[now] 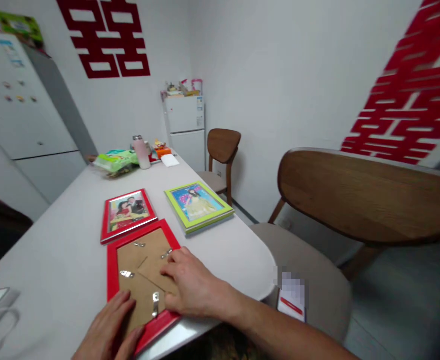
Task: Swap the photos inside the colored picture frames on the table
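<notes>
A red picture frame (112, 265) lies face down at the near edge of the white table (62, 250), its brown backing board and metal clips showing. My right hand (192, 285) rests flat on the backing, fingers stretched toward a clip on the right side. My left hand (107, 327) lies flat on the frame's near left corner, fingers apart. Just beyond it lie a second red frame (127, 214) with a photo face up and a green frame (198, 205) with a photo, to its right.
At the table's far end stand a pink bottle (142, 151), a green packet (115, 161) and small items. Two wooden chairs (355, 200) stand on the right. A small white fridge (185, 125) is against the back wall, and white cabinets (21, 100) on the left.
</notes>
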### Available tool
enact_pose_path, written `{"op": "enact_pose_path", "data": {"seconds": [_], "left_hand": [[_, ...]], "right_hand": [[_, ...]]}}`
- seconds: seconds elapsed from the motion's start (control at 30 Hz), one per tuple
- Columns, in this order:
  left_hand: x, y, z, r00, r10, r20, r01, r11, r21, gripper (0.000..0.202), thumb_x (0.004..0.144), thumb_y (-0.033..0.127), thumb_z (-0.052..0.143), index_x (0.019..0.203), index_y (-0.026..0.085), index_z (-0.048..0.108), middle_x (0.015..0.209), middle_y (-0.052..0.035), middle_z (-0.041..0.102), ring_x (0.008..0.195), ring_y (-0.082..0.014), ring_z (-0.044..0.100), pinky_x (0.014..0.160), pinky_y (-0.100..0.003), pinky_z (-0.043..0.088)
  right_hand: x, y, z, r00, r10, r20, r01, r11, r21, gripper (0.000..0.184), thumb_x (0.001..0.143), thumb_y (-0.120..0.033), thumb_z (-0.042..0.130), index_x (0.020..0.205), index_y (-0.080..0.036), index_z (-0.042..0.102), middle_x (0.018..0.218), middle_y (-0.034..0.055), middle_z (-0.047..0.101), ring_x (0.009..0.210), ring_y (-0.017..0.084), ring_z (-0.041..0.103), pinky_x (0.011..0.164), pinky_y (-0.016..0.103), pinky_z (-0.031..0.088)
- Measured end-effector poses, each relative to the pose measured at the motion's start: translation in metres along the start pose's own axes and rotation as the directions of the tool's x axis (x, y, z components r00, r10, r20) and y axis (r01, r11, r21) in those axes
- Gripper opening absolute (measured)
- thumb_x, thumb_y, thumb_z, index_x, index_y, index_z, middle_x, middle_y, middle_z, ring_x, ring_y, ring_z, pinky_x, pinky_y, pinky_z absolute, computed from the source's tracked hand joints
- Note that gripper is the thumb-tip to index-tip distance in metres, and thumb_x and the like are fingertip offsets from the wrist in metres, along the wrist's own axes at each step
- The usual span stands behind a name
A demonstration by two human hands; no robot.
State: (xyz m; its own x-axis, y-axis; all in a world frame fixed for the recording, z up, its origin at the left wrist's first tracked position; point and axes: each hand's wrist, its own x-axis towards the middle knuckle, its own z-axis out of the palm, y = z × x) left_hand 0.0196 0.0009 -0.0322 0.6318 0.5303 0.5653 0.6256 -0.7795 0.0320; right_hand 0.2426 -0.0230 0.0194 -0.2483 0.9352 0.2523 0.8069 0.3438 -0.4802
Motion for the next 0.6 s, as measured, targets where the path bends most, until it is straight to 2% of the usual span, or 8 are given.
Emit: {"op": "enact_pose_path", "data": {"seconds": [0.2,0.33,0.47,0.6], "left_hand": [[0.008,0.01,-0.013,0.999,0.022,-0.028,-0.02,0.998,0.062,0.025,0.076,0.037,0.048,0.091,0.018,0.056,0.094,-0.0066,0.066,0.089,-0.0176,0.06,0.074,-0.025,0.052],[0.006,0.013,-0.012,1.0,-0.02,-0.021,0.021,0.996,0.082,0.033,0.073,0.04,0.052,0.097,0.017,0.054,0.098,-0.009,0.064,0.09,-0.0192,0.06,0.073,-0.028,0.053],[0.004,0.019,-0.01,0.998,0.018,0.067,-0.022,0.997,0.067,0.053,0.066,0.054,0.053,0.102,0.015,0.051,0.105,-0.0143,0.06,0.094,-0.025,0.057,0.076,-0.04,0.05],[0.002,0.023,-0.013,0.97,-0.094,0.225,0.101,0.995,-0.021,0.041,0.066,0.047,0.056,0.094,0.017,0.052,0.114,-0.0154,0.054,0.103,-0.0273,0.051,0.084,-0.048,0.043]], "right_hand": [[0.0,-0.004,0.014,0.999,0.043,0.002,-0.043,0.999,0.009,0.031,0.059,-0.024,0.055,0.089,-0.017,0.059,0.096,0.0069,0.048,0.09,0.02,0.039,0.081,0.031,0.033],[0.002,-0.007,0.016,0.999,0.045,0.017,-0.045,0.999,-0.024,0.029,0.059,-0.022,0.054,0.088,-0.019,0.06,0.093,0.006,0.049,0.088,0.02,0.039,0.079,0.033,0.032],[0.008,-0.007,0.015,1.0,0.007,0.019,-0.006,0.999,-0.039,0.024,0.066,-0.023,0.051,0.088,-0.02,0.061,0.092,0.0064,0.051,0.088,0.02,0.041,0.078,0.034,0.033],[0.022,0.007,0.014,1.0,0.009,-0.002,-0.01,0.998,-0.066,0.024,0.077,-0.022,0.04,0.088,-0.019,0.062,0.087,0.0072,0.053,0.084,0.019,0.045,0.077,0.032,0.035]]}}
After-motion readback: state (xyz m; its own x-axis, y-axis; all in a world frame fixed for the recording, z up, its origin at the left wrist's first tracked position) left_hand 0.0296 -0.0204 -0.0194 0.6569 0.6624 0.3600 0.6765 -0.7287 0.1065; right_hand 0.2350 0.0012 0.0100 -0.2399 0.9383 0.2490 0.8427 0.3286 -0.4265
